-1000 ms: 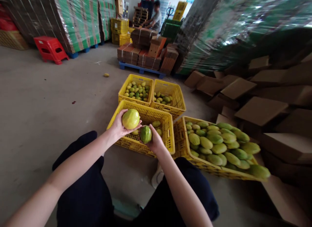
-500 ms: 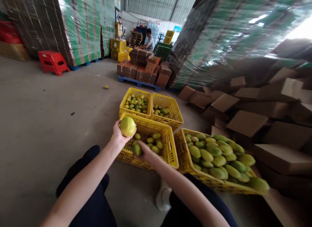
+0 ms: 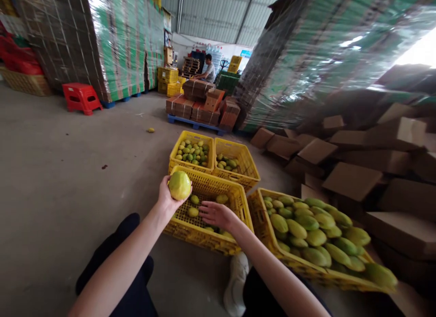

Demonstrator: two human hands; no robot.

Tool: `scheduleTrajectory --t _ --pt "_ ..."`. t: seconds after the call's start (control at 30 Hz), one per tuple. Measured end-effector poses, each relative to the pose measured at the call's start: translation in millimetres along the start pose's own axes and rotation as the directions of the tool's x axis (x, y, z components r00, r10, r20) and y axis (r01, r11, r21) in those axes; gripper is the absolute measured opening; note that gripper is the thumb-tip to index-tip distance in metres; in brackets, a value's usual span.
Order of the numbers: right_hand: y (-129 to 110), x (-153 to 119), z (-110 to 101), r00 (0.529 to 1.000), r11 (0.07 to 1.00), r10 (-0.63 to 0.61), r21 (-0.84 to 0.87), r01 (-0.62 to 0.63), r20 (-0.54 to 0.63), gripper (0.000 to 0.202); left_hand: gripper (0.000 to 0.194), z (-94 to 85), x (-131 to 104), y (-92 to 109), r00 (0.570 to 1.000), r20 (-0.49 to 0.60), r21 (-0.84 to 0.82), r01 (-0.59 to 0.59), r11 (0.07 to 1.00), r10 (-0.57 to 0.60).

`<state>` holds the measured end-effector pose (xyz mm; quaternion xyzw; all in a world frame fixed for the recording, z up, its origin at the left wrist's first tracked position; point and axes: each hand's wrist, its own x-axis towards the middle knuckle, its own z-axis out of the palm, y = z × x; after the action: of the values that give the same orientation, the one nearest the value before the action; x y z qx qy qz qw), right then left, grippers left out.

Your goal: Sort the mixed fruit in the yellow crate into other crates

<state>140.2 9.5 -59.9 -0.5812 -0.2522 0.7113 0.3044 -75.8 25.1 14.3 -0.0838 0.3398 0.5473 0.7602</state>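
Observation:
My left hand [image 3: 166,196] is closed around a yellow-green mango [image 3: 180,185], held up over the left end of the near yellow crate [image 3: 209,183]. My right hand [image 3: 215,213] is open with fingers stretched out, reaching over the middle of that crate with nothing in it. Inside the crate lie several loose mangoes, among them a small one [image 3: 193,212] just left of my right fingertips. My right hand and forearm hide part of the fruit. To the right stands a full yellow crate [image 3: 260,217] heaped with larger green-yellow mangoes [image 3: 316,237].
Behind the near crate are two more yellow crates [image 3: 174,160] [image 3: 250,165] with mangoes. Cardboard boxes [image 3: 352,180] pile up at the right. A red stool [image 3: 81,98], flattened cartons on a blue pallet [image 3: 194,125], wrapped stacks and a seated person [image 3: 208,69] are farther back.
The mango that was in my right hand has been let go, and that hand has opened and shifted right. My left hand still holds its mango. The view has tilted slightly up.

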Motion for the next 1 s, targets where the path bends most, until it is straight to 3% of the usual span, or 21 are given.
scheduleTrajectory --t 0.17,0.33,0.43,0.53,0.6,0.67,0.77,0.87,0.93,1.0 --pt "4.2 -6.4 -15.5 0.996 0.987 -0.087 0.135 0.083 0.03 0.02 0.039 -4.8 4.1 -6.3 0.999 -0.041 0.007 0.014 1.0 -0.014" --pt "10.1 -4.2 -13.4 0.986 0.97 -0.153 0.201 0.138 0.061 0.022 0.043 -15.8 11.4 -14.2 0.997 -0.061 0.014 -0.037 0.999 0.038" --pt "13.1 -15.0 -16.0 0.985 0.964 -0.153 0.231 0.131 0.081 0.015 0.046 -26.4 18.3 -21.5 0.993 -0.101 0.058 -0.06 0.997 0.065" --pt "0.3 -35.1 -30.0 0.971 0.94 -0.228 0.277 0.201 0.068 0.015 0.051 -41.3 27.3 -32.9 0.986 -0.157 0.065 -0.053 0.996 0.062" --pt "-14.2 -49.8 -42.9 0.938 0.894 -0.345 0.316 0.316 0.04 0.013 0.05 -55.7 33.2 -43.9 0.982 -0.191 0.071 0.009 0.997 0.005" --pt "-27.1 -62.8 -55.1 0.889 0.838 -0.457 0.336 0.43 0.001 0.013 0.045 -75.0 38.1 -58.4 0.973 -0.192 0.12 0.154 0.981 -0.13" --pt "-35.6 -78.2 -67.2 0.836 0.783 -0.548 0.341 0.52 -0.017 0.013 0.037 -110.5 42.2 -87.2 0.916 -0.236 0.229 0.377 0.898 -0.324" --pt "-32.4 -91.1 -69.3 0.805 0.761 -0.592 0.356 0.542 0.04 0.011 0.024 -140.6 40.9 -120.7 0.785 -0.408 0.41 0.614 0.674 -0.466" --pt "-27.5 -100.1 -66.4 0.785 0.762 -0.61 0.353 0.543 0.108 0.01 0.026 -147.4 36.8 -142.4 0.715 -0.502 0.461 0.698 0.548 -0.487" --pt "-22.8 -109.3 -62.9 0.762 0.771 -0.618 0.335 0.541 0.191 0.011 0.029 -136.8 32.7 -160.6 0.699 -0.503 0.449 0.714 0.538 -0.508"
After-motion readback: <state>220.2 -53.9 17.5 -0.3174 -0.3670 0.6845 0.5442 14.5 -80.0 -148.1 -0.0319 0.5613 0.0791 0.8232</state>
